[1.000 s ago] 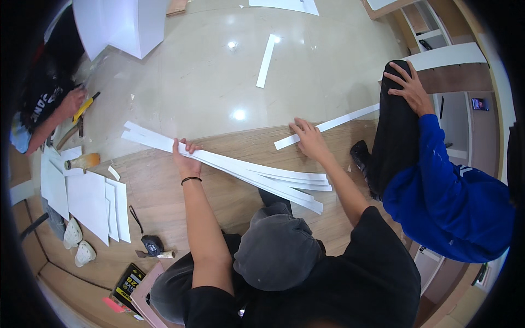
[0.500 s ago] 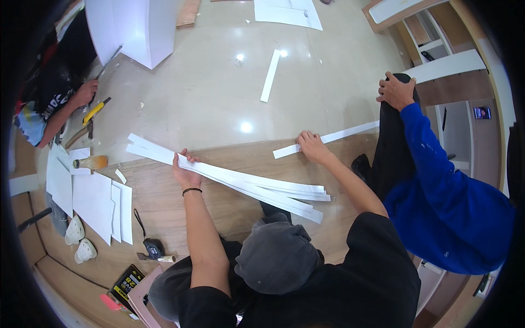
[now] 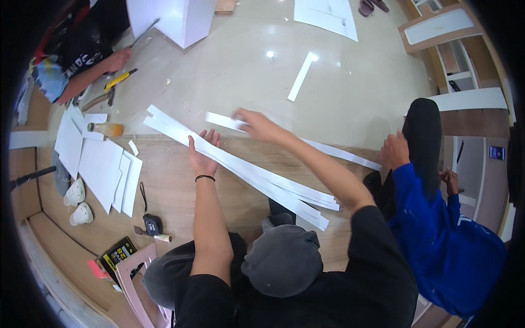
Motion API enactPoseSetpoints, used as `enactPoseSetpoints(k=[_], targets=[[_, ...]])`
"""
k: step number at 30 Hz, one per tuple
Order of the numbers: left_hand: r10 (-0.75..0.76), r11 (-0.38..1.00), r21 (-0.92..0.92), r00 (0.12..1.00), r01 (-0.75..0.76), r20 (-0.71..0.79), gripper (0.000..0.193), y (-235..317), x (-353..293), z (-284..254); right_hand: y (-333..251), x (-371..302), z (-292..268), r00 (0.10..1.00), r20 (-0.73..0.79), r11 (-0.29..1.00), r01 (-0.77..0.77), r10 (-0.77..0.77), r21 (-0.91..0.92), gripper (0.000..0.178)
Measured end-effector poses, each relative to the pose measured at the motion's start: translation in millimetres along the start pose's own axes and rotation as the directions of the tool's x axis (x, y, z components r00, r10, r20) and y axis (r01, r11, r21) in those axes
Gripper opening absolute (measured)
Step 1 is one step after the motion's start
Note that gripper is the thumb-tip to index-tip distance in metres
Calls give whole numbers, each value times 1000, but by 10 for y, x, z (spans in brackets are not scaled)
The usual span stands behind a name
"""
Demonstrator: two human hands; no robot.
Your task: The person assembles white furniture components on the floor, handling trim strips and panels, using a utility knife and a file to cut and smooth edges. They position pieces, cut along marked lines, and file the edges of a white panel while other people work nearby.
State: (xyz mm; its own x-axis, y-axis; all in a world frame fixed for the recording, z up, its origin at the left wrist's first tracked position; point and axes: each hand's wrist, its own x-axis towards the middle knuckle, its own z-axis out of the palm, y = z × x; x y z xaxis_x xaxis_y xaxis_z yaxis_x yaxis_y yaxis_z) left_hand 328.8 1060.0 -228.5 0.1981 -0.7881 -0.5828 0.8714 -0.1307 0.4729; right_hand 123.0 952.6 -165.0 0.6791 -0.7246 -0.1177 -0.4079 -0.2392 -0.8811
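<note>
A bundle of long white strips [image 3: 246, 170] slants across in front of me, its upper left end fanned apart. My left hand [image 3: 204, 156] holds the bundle near that end, thumb across the strips and fingers loosely spread on their far side. Beyond the bundle, my right hand [image 3: 257, 126], slightly blurred, is closed on a single long white strip [image 3: 336, 152] near its left end. That strip's right end reaches close to the hand [image 3: 395, 150] of a person in blue; I cannot tell whether that hand touches it.
White sheets [image 3: 101, 172], a jar [image 3: 106, 129], a tape measure [image 3: 152, 224] and white clogs [image 3: 81, 214] lie at left. A yellow cutter [image 3: 120, 80] lies near another person's hand [image 3: 117, 59]. One short strip [image 3: 300, 79] lies farther off. Shelving [image 3: 473, 131] stands at right.
My right hand has moved left, drawing the single strip along above the bundle. My left hand's fingers have loosened. The person in blue has lowered a hand from the knee. The view has shifted.
</note>
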Motion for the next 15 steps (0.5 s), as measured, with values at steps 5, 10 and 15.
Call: enactPoseSetpoints(k=[5,10,15], targets=[[32,992,-126,994,-19,103,94,86,-152,89,-792,1349,726,948,-217,947,273,-235,167,51],[86,996,32,995,-88,53,72,210,-73,-30,-389,897,465,993,-37,984,109,-116,-139,54],[49,998,-45,999,-49,-5,57,250,48,-174,365,21,348,947,158,958,-263,279,-115,40]])
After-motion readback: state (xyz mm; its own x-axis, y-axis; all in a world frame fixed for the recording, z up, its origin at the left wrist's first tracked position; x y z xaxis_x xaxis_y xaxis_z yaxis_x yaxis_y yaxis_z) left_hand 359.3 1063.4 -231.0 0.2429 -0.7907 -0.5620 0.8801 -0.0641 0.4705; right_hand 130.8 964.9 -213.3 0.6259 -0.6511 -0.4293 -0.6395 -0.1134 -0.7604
